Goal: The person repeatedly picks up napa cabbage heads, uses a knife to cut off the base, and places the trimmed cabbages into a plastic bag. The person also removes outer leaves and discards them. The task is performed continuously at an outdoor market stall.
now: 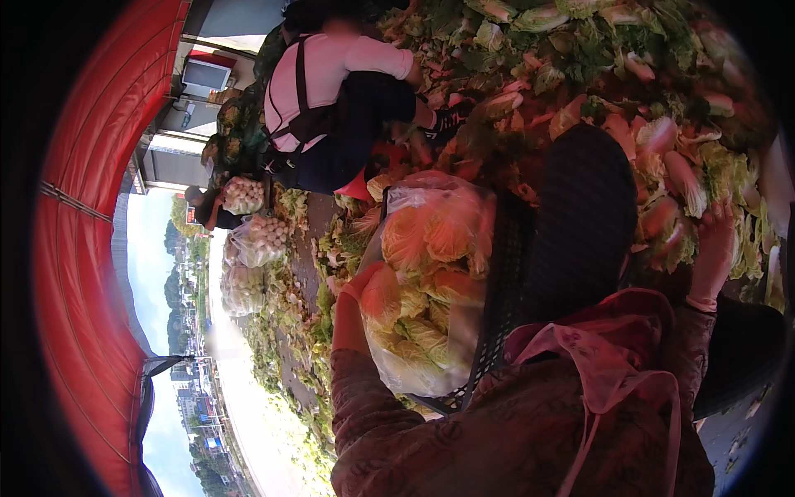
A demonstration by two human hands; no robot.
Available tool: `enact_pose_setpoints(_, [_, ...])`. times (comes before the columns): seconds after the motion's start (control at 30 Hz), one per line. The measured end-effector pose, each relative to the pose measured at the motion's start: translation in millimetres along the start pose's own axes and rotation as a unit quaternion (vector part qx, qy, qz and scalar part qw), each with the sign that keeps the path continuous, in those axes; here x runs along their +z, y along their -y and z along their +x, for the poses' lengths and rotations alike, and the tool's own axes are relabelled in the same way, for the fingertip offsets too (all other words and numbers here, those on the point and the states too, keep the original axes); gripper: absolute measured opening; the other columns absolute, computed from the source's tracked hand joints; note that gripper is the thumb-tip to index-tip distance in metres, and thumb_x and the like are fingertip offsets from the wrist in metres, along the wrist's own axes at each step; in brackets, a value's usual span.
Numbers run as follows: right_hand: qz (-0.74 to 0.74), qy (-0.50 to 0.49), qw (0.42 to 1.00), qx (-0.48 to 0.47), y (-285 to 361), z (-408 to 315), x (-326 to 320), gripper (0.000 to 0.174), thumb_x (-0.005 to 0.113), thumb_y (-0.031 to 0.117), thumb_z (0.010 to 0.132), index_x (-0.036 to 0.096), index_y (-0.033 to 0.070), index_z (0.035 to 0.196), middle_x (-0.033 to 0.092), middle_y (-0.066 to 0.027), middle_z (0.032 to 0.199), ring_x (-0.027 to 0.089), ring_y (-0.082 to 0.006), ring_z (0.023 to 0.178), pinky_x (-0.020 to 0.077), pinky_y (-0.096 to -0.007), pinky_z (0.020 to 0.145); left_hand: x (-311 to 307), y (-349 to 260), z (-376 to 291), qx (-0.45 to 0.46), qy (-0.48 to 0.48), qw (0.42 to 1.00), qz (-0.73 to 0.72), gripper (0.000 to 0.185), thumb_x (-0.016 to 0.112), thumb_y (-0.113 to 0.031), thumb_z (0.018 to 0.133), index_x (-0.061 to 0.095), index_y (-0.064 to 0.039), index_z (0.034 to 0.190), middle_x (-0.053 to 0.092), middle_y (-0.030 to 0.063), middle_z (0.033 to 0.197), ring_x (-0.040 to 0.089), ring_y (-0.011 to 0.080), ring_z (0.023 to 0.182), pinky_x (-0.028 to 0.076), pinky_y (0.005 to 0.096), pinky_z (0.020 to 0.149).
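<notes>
My left hand (358,283) grips a trimmed napa cabbage (381,296) at the left side of a black plastic crate (504,273). A clear plastic bag (415,380) lines the crate and holds several more yellow-green napa cabbages (454,230). Out to the right, my right hand (714,239) reaches over loose cabbage leaves with its fingers stretched out. Its fingertips are close to a pale napa cabbage (685,183) on the heap; whether they touch is unclear.
My dark-clad knee (581,217) rises between the crate and the cabbage heap (559,37). A person in a light shirt (329,74) squats ahead. Filled clear bags (258,239) stand at the left, another person (208,208) beyond them. A red canopy (99,248) hangs alongside.
</notes>
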State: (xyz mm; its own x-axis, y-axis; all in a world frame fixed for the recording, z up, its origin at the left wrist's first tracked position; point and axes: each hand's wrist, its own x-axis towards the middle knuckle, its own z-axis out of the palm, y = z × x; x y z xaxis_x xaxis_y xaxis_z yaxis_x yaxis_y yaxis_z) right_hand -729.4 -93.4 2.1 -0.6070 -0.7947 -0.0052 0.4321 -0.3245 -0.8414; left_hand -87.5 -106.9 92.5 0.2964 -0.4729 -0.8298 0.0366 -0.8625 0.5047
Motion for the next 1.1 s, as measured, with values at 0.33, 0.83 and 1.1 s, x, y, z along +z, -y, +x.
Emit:
enact_pose_setpoints(0.33, [-0.089,-0.052,0.995,-0.015,4,-6,9,0.04,0.038,0.026,0.095,0.04,0.007,0.13,0.052,-0.0032,0.113,0.05,-0.0081,0.09,0.0407,-0.0232,0.083,-20,-16,79,0.356,-0.62,0.601,0.358,0.051,0.06,-0.031,0.081,0.045,-0.005,0.122,0.053,0.0183,0.116,0.054,0.0316,0.1,0.044,0.0375,0.086])
enact_pose_setpoints(0.83, [-0.158,-0.044,0.985,0.061,-18,-8,21,0.037,0.041,0.027,0.095,0.047,0.006,0.124,0.055,-0.0038,0.112,0.052,-0.009,0.09,0.0431,-0.0235,0.08,36,52,50,0.45,-0.312,0.74,0.391,0.051,0.063,-0.023,0.073,0.045,-0.009,0.118,0.04,0.014,0.123,0.037,0.0336,0.115,0.028,0.042,0.1])
enact_pose_setpoints(1.1, [-0.189,-0.009,0.981,0.045,-19,-13,18,0.037,0.041,0.025,0.095,0.044,0.005,0.126,0.054,-0.0046,0.115,0.052,-0.0109,0.098,0.042,-0.0247,0.085,53,54,43,0.388,-0.349,0.685,0.508,0.067,0.066,-0.022,0.066,0.035,-0.01,0.124,0.032,0.0135,0.128,0.028,0.0365,0.121,0.031,0.0481,0.095])
